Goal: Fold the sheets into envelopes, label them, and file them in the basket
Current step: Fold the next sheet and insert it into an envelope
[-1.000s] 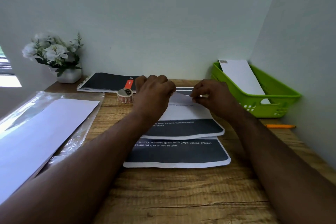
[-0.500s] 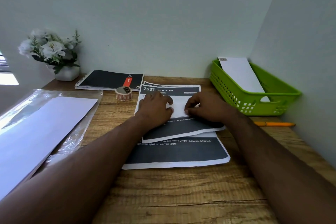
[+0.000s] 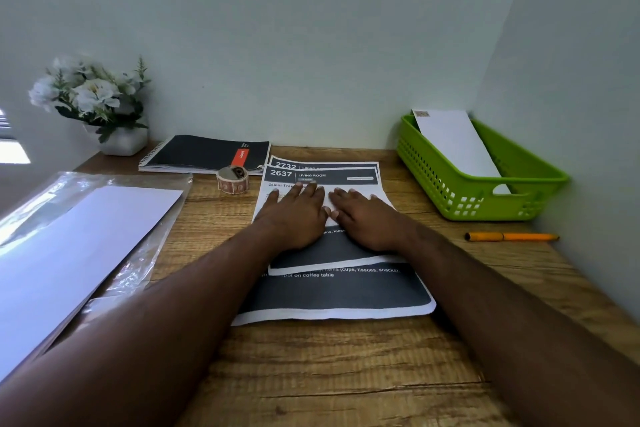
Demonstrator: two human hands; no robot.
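The top sheet (image 3: 322, 180), headed 2637, lies flat on a second sheet (image 3: 332, 298) mid-desk (image 3: 346, 374). Your left hand (image 3: 298, 211) and right hand (image 3: 363, 215) press it, fingers straight. The green basket (image 3: 485, 191), right, holds an envelope (image 3: 453, 142).

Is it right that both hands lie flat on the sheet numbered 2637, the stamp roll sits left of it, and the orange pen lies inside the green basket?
Not quite. The head view shows the orange pen on the wooden desk, in front of the green basket, not inside it. The rest holds: left hand and right hand lie flat on sheet 2637, stamp roll to its left.
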